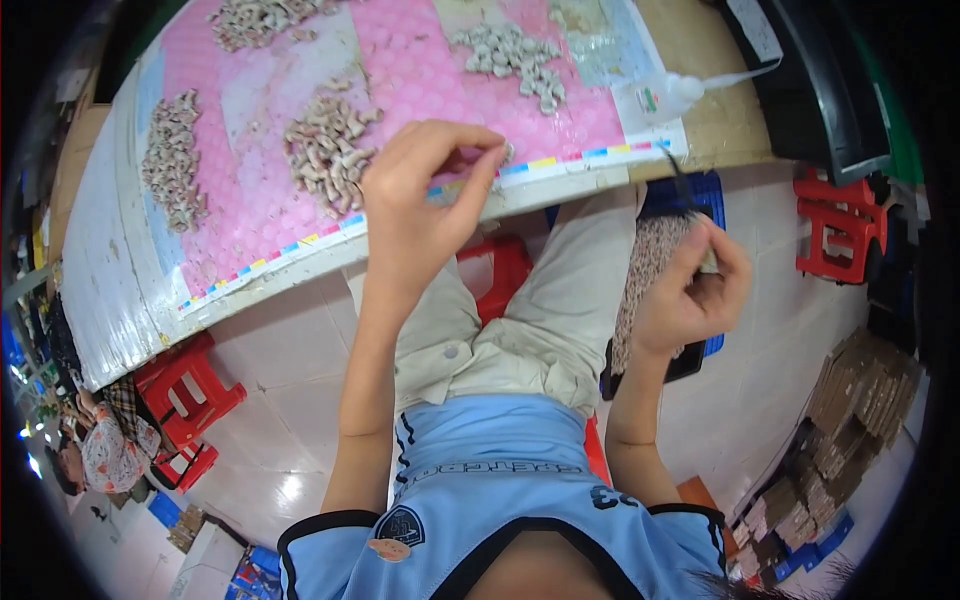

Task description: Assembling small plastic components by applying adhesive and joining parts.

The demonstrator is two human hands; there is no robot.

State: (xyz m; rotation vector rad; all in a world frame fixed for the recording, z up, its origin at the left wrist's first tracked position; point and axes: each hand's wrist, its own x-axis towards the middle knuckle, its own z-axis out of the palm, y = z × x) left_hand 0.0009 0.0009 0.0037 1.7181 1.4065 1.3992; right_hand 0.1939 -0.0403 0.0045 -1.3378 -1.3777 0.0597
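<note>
My left hand [425, 190] is over the table's near edge, thumb and forefinger pinched on a small pale grey piece [509, 153]. My right hand [695, 290] is off the table to the right, its fingers closed round a thin dark stick-like tool [680, 180] that points up toward the table edge. Just left of my left hand lies a pile of small beige-pink knobbly pieces [328, 150]. Farther off on the pink sheet [410, 60] is a heap of greyer pieces [510, 60]. A translucent squeeze bottle with a long thin nozzle [665, 97] lies near the right edge.
More pieces lie in piles at the left [172, 160] and far side [265, 20]. A black tray [825, 90] stands at the right. Below my right hand is a container of small pieces [645, 270] by a blue crate [712, 200]. Red stools [190, 390] and stacked cardboard [855, 400] are around.
</note>
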